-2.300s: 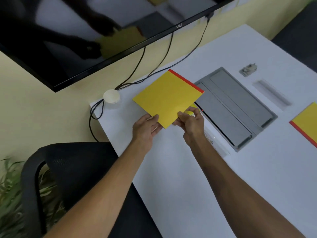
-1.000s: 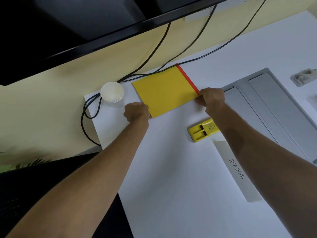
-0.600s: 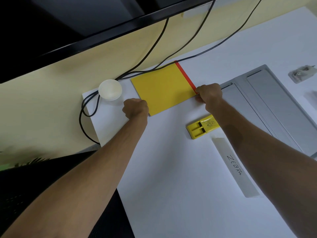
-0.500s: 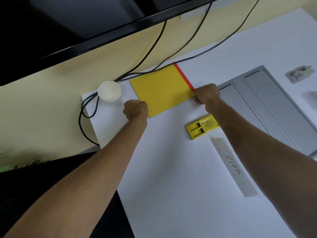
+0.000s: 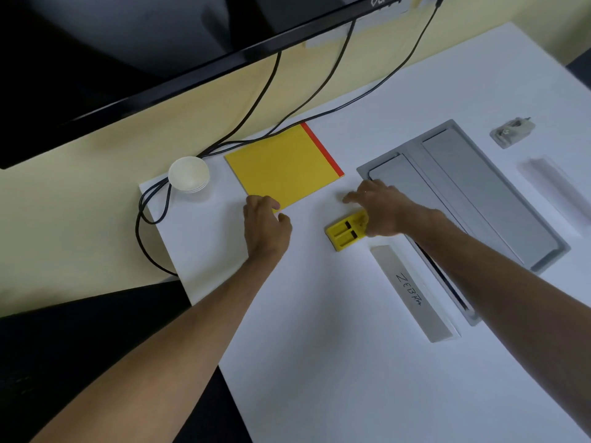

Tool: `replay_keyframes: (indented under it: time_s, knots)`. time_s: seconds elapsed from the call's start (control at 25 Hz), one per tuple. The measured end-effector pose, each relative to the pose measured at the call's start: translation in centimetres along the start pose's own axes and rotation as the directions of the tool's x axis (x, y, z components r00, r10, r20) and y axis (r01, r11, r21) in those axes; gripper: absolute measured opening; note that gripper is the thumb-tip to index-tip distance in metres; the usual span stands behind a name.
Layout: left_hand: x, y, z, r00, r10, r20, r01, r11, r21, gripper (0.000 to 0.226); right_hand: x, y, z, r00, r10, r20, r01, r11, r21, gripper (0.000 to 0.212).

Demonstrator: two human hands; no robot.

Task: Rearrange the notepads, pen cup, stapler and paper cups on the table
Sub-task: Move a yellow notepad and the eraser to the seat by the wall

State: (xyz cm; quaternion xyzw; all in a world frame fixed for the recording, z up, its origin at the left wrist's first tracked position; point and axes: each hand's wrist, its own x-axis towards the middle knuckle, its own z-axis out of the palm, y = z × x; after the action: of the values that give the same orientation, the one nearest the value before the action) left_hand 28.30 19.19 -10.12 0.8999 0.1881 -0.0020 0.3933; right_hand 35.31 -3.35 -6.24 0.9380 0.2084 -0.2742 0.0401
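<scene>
Black cables (image 5: 144, 219) hang over the table (image 5: 319, 362) edge, well to the left of the left hand (image 5: 267, 227).

A stack of white paper cups (image 5: 188, 174) stands upright at the far corner, beyond and left of that hand. It touches the cables and sits just beside the yellow notepad (image 5: 281, 164).

The notepad lies flat. Its red binding strip is on the edge toward the right hand (image 5: 380, 209), and its near corner is under the left hand's fingertips.

Left hand: palm down, fingers loosely bent and resting on that near corner. The thumb lies off the pad, so there is no grasp.

The yellow stapler (image 5: 342, 234) lies on the table between the two hands, nearer the right. Its right end is hidden under the heel of the right hand, and contact cannot be confirmed.

Right hand: slightly blurred, palm down, fingers straight and spread over bare table between the notepad and the grey cable tray (image 5: 463, 193). It is released and holds nothing.

A grey label strip (image 5: 412, 294) marked "ZEBRA" lies beside the right forearm, on the near side of the stapler.

The grey cable tray is set into the table just right of the right hand.

A small grey plug (image 5: 510, 132) and a clear strip (image 5: 550, 193) lie well to the right of the tray.

A black monitor (image 5: 128, 43) hangs beyond both hands.
</scene>
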Motion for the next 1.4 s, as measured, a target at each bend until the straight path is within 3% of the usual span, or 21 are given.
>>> replay_keyframes:
  time_s: [0.12,0.24,0.36,0.56,0.68,0.84,1.4]
  knots:
    - [-1.1,-0.8,1.3,0.982,0.176,0.073,-0.186,0.968,0.168,0.021,-0.7,0.5,1.4,0.995,-0.095,-0.037,0.089,0.987,-0.136,0.07]
    - [-1.1,-1.0,2.4,0.963,0.253,0.092,-0.268,0.926,0.267,0.028,-0.7,0.9,2.0,0.982,-0.168,-0.089,0.15,0.972,-0.179,0.059]
    - [0.0,-0.5,3.5,0.947,0.31,0.09,-0.322,0.895,0.309,0.036,-0.8,1.9,1.7,0.973,-0.14,-0.182,0.128,0.989,-0.076,0.058]
    - [2.2,0.6,6.1,0.89,0.406,0.207,-0.456,0.787,0.416,0.062,-0.6,4.9,0.6,0.91,0.082,-0.407,0.018,0.972,0.236,0.057]
    - [2.8,-0.1,7.2,0.892,0.406,0.197,-0.447,0.736,0.508,0.063,1.4,6.1,0.1,0.854,0.244,-0.459,-0.035,0.907,0.419,0.058]
    - [2.9,-1.3,8.3,0.883,0.442,0.158,-0.442,0.673,0.593,0.065,5.8,6.1,-0.6,0.82,0.372,-0.435,-0.131,0.862,0.49,0.062]
    - [2.7,-1.1,8.7,0.883,0.456,0.114,-0.417,0.648,0.637,0.068,13.3,2.9,-1.0,0.746,0.362,-0.559,-0.162,0.913,0.375,0.045]
